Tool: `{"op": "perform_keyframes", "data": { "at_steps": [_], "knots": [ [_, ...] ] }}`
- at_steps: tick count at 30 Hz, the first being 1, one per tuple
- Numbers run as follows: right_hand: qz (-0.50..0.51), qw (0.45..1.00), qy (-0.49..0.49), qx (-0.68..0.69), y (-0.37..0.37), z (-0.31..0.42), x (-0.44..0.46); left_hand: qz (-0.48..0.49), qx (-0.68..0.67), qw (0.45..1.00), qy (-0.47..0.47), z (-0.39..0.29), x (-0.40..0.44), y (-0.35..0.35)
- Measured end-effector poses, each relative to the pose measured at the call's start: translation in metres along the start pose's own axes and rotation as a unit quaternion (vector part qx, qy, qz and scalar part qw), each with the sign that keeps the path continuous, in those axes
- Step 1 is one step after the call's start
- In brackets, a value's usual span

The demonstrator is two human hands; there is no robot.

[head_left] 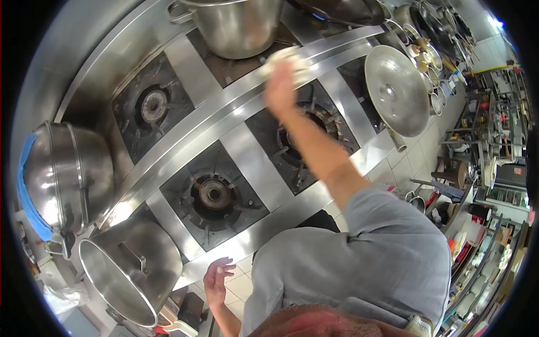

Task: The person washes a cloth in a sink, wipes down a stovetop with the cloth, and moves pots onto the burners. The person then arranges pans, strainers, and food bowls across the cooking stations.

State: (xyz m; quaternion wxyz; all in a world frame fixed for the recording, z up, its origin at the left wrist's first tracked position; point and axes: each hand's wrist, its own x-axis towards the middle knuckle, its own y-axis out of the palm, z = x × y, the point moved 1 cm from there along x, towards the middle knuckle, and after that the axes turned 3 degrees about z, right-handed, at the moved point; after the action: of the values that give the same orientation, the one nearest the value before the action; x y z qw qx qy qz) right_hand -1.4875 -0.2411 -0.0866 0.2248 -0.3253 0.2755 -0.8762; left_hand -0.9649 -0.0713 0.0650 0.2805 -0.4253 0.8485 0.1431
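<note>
Head view: steel stove [260, 168], burners [213, 194] in two rows
Tall pot [241, 31]: standing on the back row
Right hand [280, 94]: blurred, stretched out, grasping a pale cloth [297, 64]
Left hand [217, 279]: released, fingers loosely bent, near the stove's front
Pale cloth: at the steel strip [233, 106] between rows, near tall pot

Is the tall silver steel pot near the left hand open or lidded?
Open: the tall silver pot shows its inner wall, with no lid across.

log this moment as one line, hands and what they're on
right hand: on pale cloth, motion-blurred | cloth: over stove, near rear pot | left hand: seems empty, near stove's front edge
</note>
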Motion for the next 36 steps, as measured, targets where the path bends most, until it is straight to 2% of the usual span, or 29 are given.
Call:
{"op": "perform_keyframes", "data": {
  "at_steps": [1, 2, 4, 7, 8, 9, 10, 12, 13, 14, 15, 17, 18, 20, 21, 22, 24, 25, 26, 27, 29, 30, 31, 32, 33, 34, 36],
  "knots": [
    [0.021, 0.985, -0.136, -0.107, 0.022, 0.022, -0.036, 0.007, 0.005, 1.0, 0.005, -0.004, 0.006, 0.006],
    [0.032, 0.966, -0.24, -0.09, 0.046, 0.044, -0.065, 0.012, 0.01, 1.0, 0.011, -0.009, 0.011, 0.011],
    [0.135, 0.963, -0.232, 0.019, 0.026, 0.082, -0.073, 0.028, 0.022, 0.999, 0.019, -0.027, 0.013, 0.022],
    [0.096, 0.964, -0.24, -0.054, 0.002, 0.014, -0.037, 0.023, 0.038, 0.999, 0.027, -0.034, 0.009, 0.029],
    [0.04, 0.968, -0.195, -0.151, -0.006, -0.02, -0.017, 0.011, 0.034, 0.999, 0.021, -0.031, 0.005, 0.029],
    [0.013, 0.961, -0.207, -0.184, -0.039, -0.044, 0.007, -0.002, 0.029, 0.999, 0.016, -0.026, 0.0, 0.03],
    [0.0, 0.967, -0.172, -0.187, -0.053, -0.081, 0.03, -0.016, 0.026, 0.999, 0.013, -0.021, -0.004, 0.03],
    [-0.076, 0.995, -0.02, -0.066, -0.06, -0.143, 0.074, -0.023, 0.019, 1.0, 0.003, -0.013, -0.003, 0.036],
    [-0.069, 0.996, 0.049, -0.021, -0.061, -0.152, 0.084, -0.021, 0.015, 1.0, -0.004, -0.013, -0.006, 0.042],
    [-0.063, 0.991, 0.115, 0.024, -0.064, -0.157, 0.094, -0.019, 0.009, 1.0, -0.01, -0.013, -0.006, 0.046],
    [-0.099, 0.987, 0.126, -0.013, -0.048, -0.163, 0.096, -0.007, 0.001, 1.0, -0.013, -0.01, -0.004, 0.048],
    [-0.064, 0.953, 0.274, 0.116, -0.03, -0.136, 0.09, 0.013, 0.009, 1.0, -0.011, -0.02, 0.007, 0.055],
    [-0.072, 0.948, 0.3, 0.077, -0.018, -0.113, 0.078, 0.026, 0.016, 0.999, -0.012, -0.025, 0.012, 0.059],
    [-0.08, 0.935, 0.318, 0.131, -0.008, -0.059, 0.051, 0.044, 0.05, 0.998, -0.016, -0.039, 0.029, 0.066],
    [-0.025, 0.929, 0.344, 0.136, -0.003, -0.04, 0.038, 0.052, 0.067, 0.996, -0.018, -0.046, 0.037, 0.07],
    [-0.043, 0.932, 0.341, 0.111, 0.008, -0.024, 0.021, 0.076, 0.085, 0.993, -0.012, -0.052, 0.048, 0.075],
    [0.05, 0.94, 0.266, 0.207, 0.04, -0.029, -0.012, 0.116, 0.118, 0.986, -0.008, -0.063, 0.063, 0.082],
    [0.084, 0.873, 0.327, 0.353, 0.024, -0.025, -0.017, 0.13, 0.135, 0.982, -0.008, -0.071, 0.07, 0.089],
    [0.116, 0.778, 0.375, 0.49, 0.009, -0.021, -0.018, 0.138, 0.139, 0.981, -0.005, -0.078, 0.075, 0.096],
    [0.147, 0.659, 0.411, 0.612, -0.01, -0.017, -0.02, 0.145, 0.143, 0.979, -0.004, -0.086, 0.077, 0.102],
    [0.121, 0.673, 0.347, 0.642, -0.054, -0.04, -0.022, 0.15, 0.141, 0.978, -0.012, -0.091, 0.077, 0.106],
    [0.049, 0.72, 0.296, 0.626, -0.082, -0.049, -0.018, 0.15, 0.145, 0.978, -0.011, -0.091, 0.076, 0.105],
    [-0.006, 0.76, 0.286, 0.583, -0.11, -0.059, -0.009, 0.146, 0.145, 0.978, -0.011, -0.089, 0.074, 0.104],
    [-0.027, 0.793, 0.319, 0.519, -0.112, -0.091, 0.007, 0.14, 0.143, 0.98, -0.01, -0.086, 0.072, 0.103],
    [-0.088, 0.866, 0.255, 0.421, -0.138, -0.095, 0.028, 0.134, 0.132, 0.982, -0.01, -0.084, 0.069, 0.105],
    [-0.144, 0.869, 0.26, 0.396, -0.134, -0.123, 0.049, 0.138, 0.149, 0.979, -0.012, -0.081, 0.066, 0.106],
    [-0.165, 0.884, 0.235, 0.37, -0.111, -0.171, 0.094, 0.128, 0.133, 0.983, -0.025, -0.072, 0.058, 0.106]
  ]
}}
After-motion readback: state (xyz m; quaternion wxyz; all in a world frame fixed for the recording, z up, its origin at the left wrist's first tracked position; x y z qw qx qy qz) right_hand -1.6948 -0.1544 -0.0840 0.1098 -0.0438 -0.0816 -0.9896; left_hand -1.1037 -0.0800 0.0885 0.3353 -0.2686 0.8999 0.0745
